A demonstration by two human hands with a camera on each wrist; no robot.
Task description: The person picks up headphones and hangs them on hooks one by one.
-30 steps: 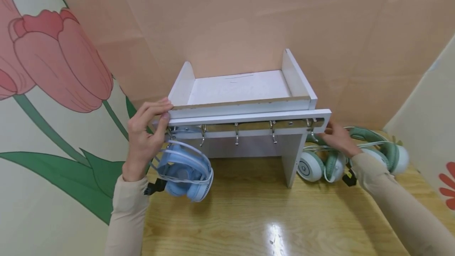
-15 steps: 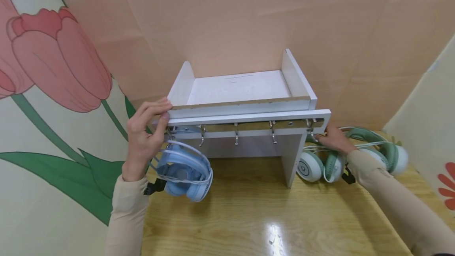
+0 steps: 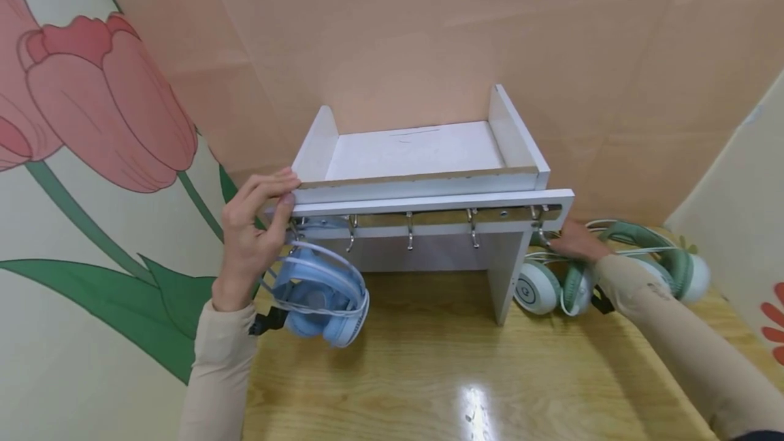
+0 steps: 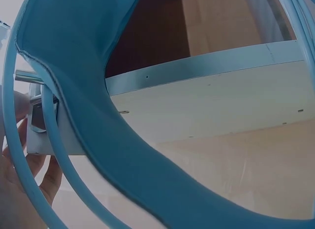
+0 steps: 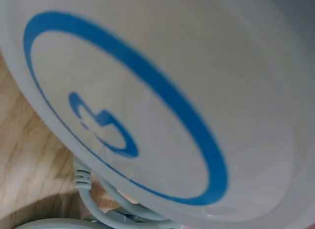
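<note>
My left hand [image 3: 254,226] grips the left end of a small white shelf rack [image 3: 416,204], thumb in front and fingers behind the board. Blue headphones [image 3: 318,295] hang from the leftmost hook, below that hand. Their padded headband [image 4: 83,91] fills much of the left wrist view. My right hand [image 3: 578,240] reaches behind the rack's right end, over white and green headphones [image 3: 535,288] on the wooden table; its fingertips are hidden, so I cannot tell what they hold. A white ear cup [image 5: 147,115] with a ring emblem blocks the right wrist view.
Several metal hooks [image 3: 409,230] line the front board. More white and green headphones [image 3: 680,267] lie at the right, beyond my forearm. Pale cables [image 5: 118,209] bend beneath the ear cup. A painted wall [image 3: 92,291] borders the left, and another wall [image 3: 747,223] borders the right.
My right hand has shifted slightly left and toward the rack's end, its fingers now less visible. The left hand, rack and blue headphones stay put, apart from a slight view shift.
</note>
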